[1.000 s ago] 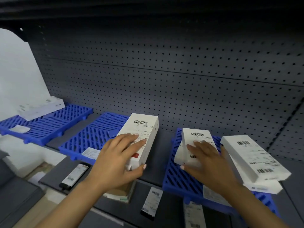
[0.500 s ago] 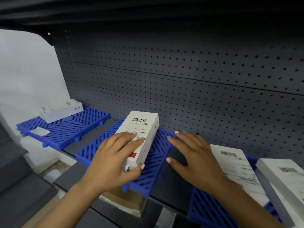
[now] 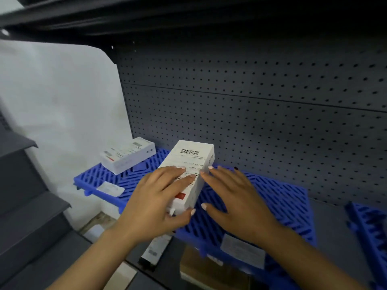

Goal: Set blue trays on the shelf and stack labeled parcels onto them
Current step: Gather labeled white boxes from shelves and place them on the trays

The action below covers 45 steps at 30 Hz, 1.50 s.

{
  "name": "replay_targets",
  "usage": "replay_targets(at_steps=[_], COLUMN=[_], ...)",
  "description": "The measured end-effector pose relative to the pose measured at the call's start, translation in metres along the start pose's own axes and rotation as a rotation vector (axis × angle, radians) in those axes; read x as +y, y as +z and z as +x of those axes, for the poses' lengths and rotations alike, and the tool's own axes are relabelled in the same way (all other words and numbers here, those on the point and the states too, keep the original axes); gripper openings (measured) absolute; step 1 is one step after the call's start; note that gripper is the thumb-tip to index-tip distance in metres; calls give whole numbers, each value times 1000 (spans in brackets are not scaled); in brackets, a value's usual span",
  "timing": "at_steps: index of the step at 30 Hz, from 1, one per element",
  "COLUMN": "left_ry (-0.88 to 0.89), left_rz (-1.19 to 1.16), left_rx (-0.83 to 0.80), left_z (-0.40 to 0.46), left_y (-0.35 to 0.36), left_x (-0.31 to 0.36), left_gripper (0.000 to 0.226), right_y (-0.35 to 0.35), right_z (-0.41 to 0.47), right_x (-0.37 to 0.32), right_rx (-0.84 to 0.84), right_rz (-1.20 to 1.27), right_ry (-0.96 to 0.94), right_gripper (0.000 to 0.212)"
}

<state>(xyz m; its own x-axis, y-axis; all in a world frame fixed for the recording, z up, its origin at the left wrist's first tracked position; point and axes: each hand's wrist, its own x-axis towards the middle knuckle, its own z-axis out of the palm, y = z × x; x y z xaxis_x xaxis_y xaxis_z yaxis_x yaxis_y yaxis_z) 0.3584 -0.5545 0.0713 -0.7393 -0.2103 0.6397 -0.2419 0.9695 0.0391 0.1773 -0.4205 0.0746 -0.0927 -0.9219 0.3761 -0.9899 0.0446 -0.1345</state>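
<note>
the white parcel (image 3: 189,176) sits tilted over the middle blue tray (image 3: 278,197). the left hand (image 3: 155,206) holds it, fingers on top and thumb under. the right hand (image 3: 236,197) is open, fingers flat by its side. it could slip and land crooked if the left hand lets go too soon.

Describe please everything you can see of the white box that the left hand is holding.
The white box is long and rectangular and looks like cardboard. Its top face carries a printed label with a barcode near the far end and a small red square near the near end. It is closed and lies lengthwise over the blue tray. The left hand grips its near end, and the right hand touches its right side with straight fingers.
</note>
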Motion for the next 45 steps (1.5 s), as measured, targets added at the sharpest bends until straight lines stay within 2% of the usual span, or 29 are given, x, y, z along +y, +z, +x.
replay_targets(at_steps=[6,10,20,29,33,39,45], left_ry=[36,30,-14,-8,-7,86,186], left_rz=[-31,-61,-154,-130,-134,-72,-145], left_rx=[-63,-122,-252,-335,-390,-224,-112], left_z=[-5,-2,11,9,13,26,38], left_y=[4,23,63,74,67,38,5], left_x=[-82,-125,-182,-186,-185,-163,-95], left_gripper=[63,65,65,71,77,69,62], right_y=[40,67,112,118,110,76,20], right_z=[59,90,139,137,133,101,32], right_x=[-33,-38,-31,-33,-36,-38,-44], right_rx=[-24,-139,-261,-292,-290,-190,-15], right_rz=[83,161,184,109,-12,-72,-122], right_ry=[64,129,278,290,263,249,268], right_gripper=[67,68,74,75,73,71,69])
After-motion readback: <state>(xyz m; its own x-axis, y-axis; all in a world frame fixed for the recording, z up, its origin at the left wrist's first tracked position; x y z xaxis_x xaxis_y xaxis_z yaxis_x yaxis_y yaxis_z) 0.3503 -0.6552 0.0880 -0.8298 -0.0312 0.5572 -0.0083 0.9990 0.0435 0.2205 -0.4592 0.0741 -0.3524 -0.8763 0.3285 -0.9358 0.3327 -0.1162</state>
